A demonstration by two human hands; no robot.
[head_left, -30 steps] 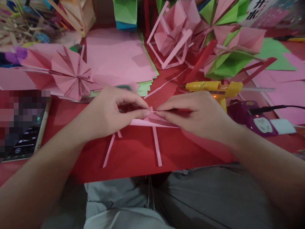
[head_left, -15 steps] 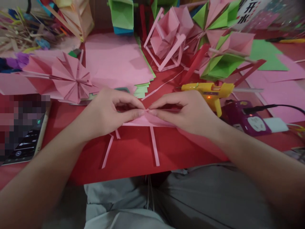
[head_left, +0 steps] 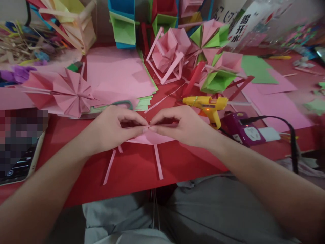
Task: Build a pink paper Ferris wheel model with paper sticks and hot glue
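A sheet of pink paper (head_left: pixel 149 138) is pinched along its upper edge by both hands over the red table. My left hand (head_left: pixel 116 127) is closed, thumb and forefinger on the paper. Close beside it, fingertips almost touching, my right hand (head_left: pixel 177 125) pinches the same edge. A narrow pink strip (head_left: pixel 158 162) sticks out below the paper toward the table's front edge. Another pink strip (head_left: pixel 109 167) lies to its left. The middle part of the paper edge is hidden by the fingers.
Beyond the right hand lies a yellow glue gun (head_left: pixel 207 103), with a purple power socket (head_left: pixel 245 128) to its right. Stacked pink sheets (head_left: pixel 116 73), a folded pink paper fan (head_left: pixel 76 95) and pink-green paper shapes (head_left: pixel 219 76) are behind. A phone (head_left: pixel 20 149) lies left.
The camera view has shifted, so the table objects appear farther left and lower. Both hands keep their pinch on the pink paper, little changed in pose.
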